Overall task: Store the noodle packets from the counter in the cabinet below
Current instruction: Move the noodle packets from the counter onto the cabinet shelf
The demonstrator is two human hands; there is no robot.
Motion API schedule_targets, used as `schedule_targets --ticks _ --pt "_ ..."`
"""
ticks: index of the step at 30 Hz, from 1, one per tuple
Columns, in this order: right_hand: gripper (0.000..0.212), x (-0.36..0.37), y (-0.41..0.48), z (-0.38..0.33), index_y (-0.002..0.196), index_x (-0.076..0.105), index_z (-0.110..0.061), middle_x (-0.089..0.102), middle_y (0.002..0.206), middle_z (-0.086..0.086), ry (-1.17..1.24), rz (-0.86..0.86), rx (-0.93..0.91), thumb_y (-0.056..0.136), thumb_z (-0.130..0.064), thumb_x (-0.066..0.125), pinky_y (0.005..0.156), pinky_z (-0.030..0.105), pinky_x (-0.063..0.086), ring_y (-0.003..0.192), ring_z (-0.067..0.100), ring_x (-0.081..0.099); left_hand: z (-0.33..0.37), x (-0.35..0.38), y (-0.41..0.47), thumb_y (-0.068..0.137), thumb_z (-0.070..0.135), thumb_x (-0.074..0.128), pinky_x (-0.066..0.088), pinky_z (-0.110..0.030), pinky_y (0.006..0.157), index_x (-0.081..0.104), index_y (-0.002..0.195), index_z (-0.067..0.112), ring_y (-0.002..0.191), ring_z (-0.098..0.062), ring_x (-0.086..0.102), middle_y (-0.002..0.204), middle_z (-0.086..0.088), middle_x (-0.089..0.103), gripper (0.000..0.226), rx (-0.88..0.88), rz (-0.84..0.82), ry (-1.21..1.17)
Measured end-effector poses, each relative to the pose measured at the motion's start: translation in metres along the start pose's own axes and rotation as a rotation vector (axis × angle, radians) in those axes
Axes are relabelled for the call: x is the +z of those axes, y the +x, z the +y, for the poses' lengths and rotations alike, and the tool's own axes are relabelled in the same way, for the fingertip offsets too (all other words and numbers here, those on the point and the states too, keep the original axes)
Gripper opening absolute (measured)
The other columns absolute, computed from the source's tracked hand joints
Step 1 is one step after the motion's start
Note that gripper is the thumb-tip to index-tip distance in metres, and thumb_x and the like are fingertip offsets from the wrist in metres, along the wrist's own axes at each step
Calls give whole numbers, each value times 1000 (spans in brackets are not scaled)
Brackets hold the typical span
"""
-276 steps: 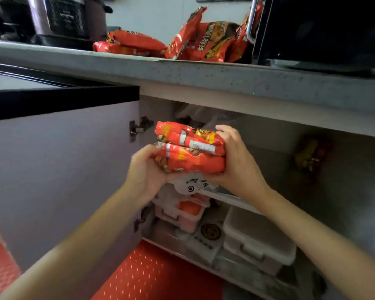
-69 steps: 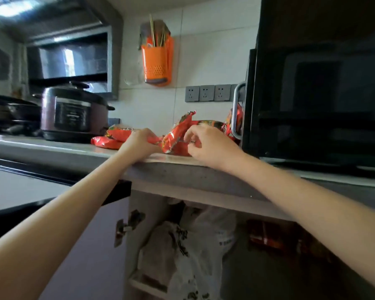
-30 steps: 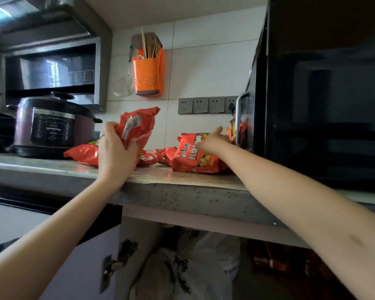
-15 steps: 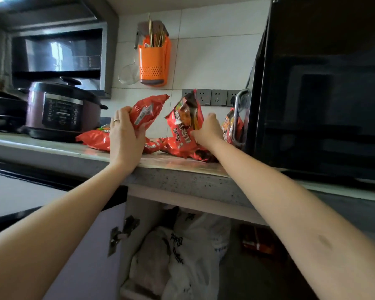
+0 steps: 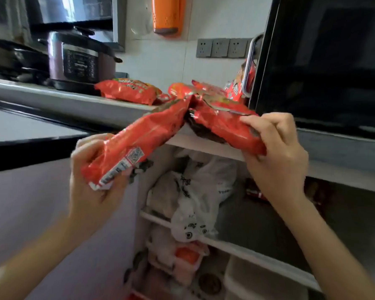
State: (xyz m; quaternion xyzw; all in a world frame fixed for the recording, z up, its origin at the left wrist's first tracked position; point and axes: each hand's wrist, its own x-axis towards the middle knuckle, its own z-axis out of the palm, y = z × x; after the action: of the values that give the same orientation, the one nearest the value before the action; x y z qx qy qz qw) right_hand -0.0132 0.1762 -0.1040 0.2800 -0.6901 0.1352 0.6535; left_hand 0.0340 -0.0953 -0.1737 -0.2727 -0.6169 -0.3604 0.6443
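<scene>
Grips 1st noodle packet (image 5: 139, 139), glossy crinkled red foil, in left hand (image 5: 91, 191); fingers curled round its lower end by the white barcode label. Pinches 2nd noodle packet (image 5: 223, 124), same red foil, in right hand (image 5: 277, 156); thumb on top, fingers beneath. Holds both in the air before the grey speckled counter (image 5: 74, 100) edge, upper ends touching, above the open cabinet (image 5: 236, 245) with its crumpled white plastic bag (image 5: 193, 195). Leaves other packets (image 5: 128, 90) flat on the counter beside the round metal cooker (image 5: 80, 61).

Versus 0.5 s ago: both packets off the counter, hands lower and nearer.
</scene>
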Motion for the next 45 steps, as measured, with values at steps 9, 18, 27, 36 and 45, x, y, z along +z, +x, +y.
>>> schedule_targets --ticks 9,18,27,36,45 --pt "25 -30 -72 28 111 66 -9 43 113 6 -55 -174 -304 87 -16 69 75 33 45 98 27 56 -10 -19 -94 87 26 61 43 -40 97 41 111 5 106 -32 52 121 -15 48 38 273 -529 264" --pt "32 -29 -135 13 110 66 -14 59 110 9 85 -462 9 80 -6 57 58 35 52 85 28 64 2 18 -161 89 32 57 33 -47 109 51 114 12 133 -29 32 132 -15 35 32 255 -756 299" --pt "35 -32 -163 24 104 69 -31 51 97 -19 453 -803 355 73 -14 65 78 42 51 92 10 59 45 64 -161 74 33 72 38 -45 107 51 102 13 144 -21 23 155 -7 8 41 -134 -830 -36" --pt "35 -41 -175 32 105 70 -24 64 96 -8 864 -910 685 79 -2 72 82 13 46 89 0 63 56 83 -156 69 39 66 53 -43 69 18 98 55 80 -10 51 97 31 41 59 -529 -712 -241" --pt "95 -29 -212 48 139 28 -29 53 132 -6 1144 -970 1020 63 -35 85 93 23 50 118 6 56 44 136 -138 79 15 69 54 -28 90 14 134 25 110 -7 60 129 4 47 79 -811 -391 -409"
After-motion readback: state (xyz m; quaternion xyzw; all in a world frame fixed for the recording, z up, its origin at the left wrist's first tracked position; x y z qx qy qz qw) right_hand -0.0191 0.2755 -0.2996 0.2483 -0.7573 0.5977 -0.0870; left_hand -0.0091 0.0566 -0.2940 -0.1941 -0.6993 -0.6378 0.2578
